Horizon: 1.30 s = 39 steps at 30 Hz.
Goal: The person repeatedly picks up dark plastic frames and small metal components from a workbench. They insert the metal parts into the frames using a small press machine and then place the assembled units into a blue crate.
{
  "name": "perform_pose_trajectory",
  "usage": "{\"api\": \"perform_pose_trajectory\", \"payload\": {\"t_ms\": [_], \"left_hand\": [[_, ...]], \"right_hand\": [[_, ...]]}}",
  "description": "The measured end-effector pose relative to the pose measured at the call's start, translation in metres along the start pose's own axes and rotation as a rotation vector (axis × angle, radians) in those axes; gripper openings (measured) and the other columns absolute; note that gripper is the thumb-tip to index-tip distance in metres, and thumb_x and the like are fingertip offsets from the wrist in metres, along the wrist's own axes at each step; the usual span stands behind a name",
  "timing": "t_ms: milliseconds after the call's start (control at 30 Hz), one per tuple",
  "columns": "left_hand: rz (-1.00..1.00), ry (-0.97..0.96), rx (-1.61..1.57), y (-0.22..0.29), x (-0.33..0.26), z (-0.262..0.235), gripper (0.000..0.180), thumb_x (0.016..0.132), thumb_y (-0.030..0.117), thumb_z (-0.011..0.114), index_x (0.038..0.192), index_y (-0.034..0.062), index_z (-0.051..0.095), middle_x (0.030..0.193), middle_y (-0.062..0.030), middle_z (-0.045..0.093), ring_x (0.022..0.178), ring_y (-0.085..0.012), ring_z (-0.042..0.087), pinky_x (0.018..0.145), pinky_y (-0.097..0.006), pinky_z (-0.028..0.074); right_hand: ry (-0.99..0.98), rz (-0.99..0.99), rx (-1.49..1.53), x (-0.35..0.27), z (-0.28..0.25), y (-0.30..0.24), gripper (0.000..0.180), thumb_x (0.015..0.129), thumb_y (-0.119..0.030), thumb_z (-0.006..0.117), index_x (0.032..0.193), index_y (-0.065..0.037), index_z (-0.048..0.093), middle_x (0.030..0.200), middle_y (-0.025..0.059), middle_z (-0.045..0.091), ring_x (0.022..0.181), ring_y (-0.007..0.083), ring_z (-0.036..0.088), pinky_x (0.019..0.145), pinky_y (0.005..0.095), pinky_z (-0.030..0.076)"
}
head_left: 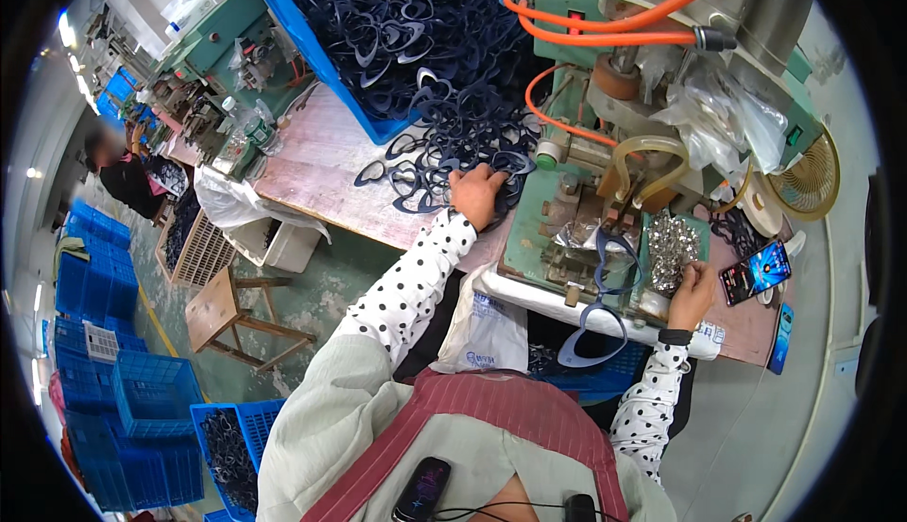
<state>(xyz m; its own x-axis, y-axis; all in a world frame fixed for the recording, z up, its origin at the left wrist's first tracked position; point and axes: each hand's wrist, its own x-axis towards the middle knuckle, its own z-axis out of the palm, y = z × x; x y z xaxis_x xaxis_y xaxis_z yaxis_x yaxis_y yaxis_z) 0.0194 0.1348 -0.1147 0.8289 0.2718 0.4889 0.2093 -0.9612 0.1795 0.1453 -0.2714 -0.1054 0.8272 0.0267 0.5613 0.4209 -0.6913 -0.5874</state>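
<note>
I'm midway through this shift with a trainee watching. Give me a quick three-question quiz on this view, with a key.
1. Which lies nearest the right hand?
A) bottle
B) metal bits
C) stool
2. True or false: the left hand is at the dark frames.
3. Fill in the colour: the thick hoses at upper right are ____.

Key: 1. B; 2. True; 3. orange
</note>
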Motion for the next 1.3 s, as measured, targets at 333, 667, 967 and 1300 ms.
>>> {"api": "perform_pose_trajectory", "payload": {"t_ms": [333, 667, 967, 1300], "left_hand": [[-0.183, 0.344, -0.496, 0.053, -0.002, -0.081, 0.012, 0.086, 0.006, 0.064, 0.097, 0.0031, 0.061, 0.09, -0.0116, 0.064, 0.08, -0.0339, 0.058, 0.073, -0.041, 0.042], [-0.082, 0.314, -1.224, 0.131, 0.031, -0.176, 0.022, 0.1, 0.013, 0.053, 0.112, -0.0048, 0.055, 0.087, -0.014, 0.068, 0.077, -0.017, 0.063, 0.074, -0.029, 0.052], [0.67, 0.229, -0.582, 0.116, 0.009, -0.167, 0.025, 0.085, 0.0, 0.062, 0.109, 0.0046, 0.063, 0.102, -0.0107, 0.066, 0.09, -0.0267, 0.063, 0.084, -0.041, 0.049], [-0.012, 0.333, -1.011, 0.128, 0.023, -0.166, 0.015, 0.096, 0.007, 0.055, 0.106, -0.0018, 0.062, 0.092, -0.0108, 0.068, 0.079, -0.0197, 0.064, 0.074, -0.032, 0.051]], "right_hand": [[-0.163, 0.189, 0.648, 0.01, -0.02, -0.118, 0.014, 0.08, 0.001, 0.068, 0.093, -0.004, 0.072, 0.088, 0.0066, 0.067, 0.082, 0.0149, 0.06, 0.074, 0.0265, 0.047], [-0.209, 0.066, 0.595, 0.005, -0.015, -0.2, 0.039, 0.071, -0.006, 0.073, 0.106, -0.004, 0.058, 0.083, 0.005, 0.071, 0.078, 0.0205, 0.058, 0.094, 0.0343, 0.035], [-0.264, 0.219, 0.867, -0.002, -0.006, -0.202, 0.05, 0.071, -0.002, 0.074, 0.114, -0.001, 0.05, 0.081, 0.0056, 0.07, 0.078, 0.0137, 0.058, 0.082, 0.0294, 0.044], [-0.261, 0.281, 0.969, -0.002, -0.011, -0.208, 0.058, 0.074, 0.003, 0.072, 0.123, 0.002, 0.042, 0.085, 0.0072, 0.067, 0.079, 0.0106, 0.059, 0.076, 0.0251, 0.048]]}}
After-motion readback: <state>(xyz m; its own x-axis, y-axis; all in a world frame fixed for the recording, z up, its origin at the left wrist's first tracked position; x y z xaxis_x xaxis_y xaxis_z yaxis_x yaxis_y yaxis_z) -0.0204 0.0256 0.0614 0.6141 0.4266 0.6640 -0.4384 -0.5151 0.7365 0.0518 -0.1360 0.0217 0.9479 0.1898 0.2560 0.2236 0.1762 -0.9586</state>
